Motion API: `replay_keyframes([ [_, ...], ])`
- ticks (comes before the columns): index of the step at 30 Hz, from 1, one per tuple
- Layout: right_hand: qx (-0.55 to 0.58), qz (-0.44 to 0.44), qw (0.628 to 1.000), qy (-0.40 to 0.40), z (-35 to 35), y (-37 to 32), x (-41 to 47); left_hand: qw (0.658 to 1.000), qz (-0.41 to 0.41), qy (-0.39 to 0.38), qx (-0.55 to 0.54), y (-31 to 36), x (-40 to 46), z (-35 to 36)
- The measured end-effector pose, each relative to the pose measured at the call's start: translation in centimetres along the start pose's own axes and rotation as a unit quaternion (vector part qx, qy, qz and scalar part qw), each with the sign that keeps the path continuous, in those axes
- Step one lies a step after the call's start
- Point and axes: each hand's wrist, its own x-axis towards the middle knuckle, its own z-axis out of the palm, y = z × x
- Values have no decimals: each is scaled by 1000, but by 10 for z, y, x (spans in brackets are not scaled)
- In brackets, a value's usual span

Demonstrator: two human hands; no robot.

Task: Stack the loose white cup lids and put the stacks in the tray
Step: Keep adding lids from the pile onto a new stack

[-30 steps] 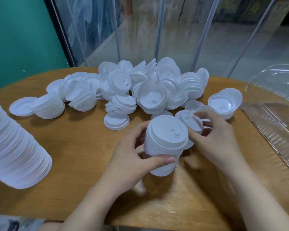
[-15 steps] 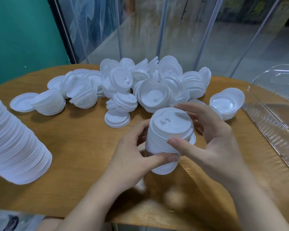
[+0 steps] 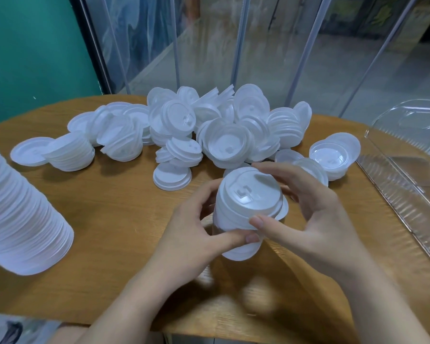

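Clear tray (image 3: 395,192) at right — looks empty, though only part shows. Loose lid pile (image 3: 209,130) far centre, mostly unsorted. Tall finished stack (image 3: 23,219) near left. Left hand (image 3: 191,234) and right hand (image 3: 315,219) curl round short stack (image 3: 248,207) near centre — still building.

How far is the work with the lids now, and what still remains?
Done: one tall stack lies at the table's left edge, not yet in the tray, where no lids show. In hand: the left hand and right hand both hold a short stack. Left: the big loose pile behind, mostly unstacked, and moving every stack into the tray.
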Motion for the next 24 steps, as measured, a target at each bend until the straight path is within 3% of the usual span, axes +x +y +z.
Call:
replay_keyframes([
  [8,-12,4,999,39,-17,20,1,1000,11,10,-14,-2,-3,-6],
  [14,-175,96,978,-66,-19,54,4,999,15,28,-23,-4,-1,-13],
  [18,-184,132,970,-86,-16,62,7,999,17,25,-25,-5,-1,-13],
  [24,-157,160,973,-53,-19,60,10,999,14,27,-27,-6,-1,-13],
])
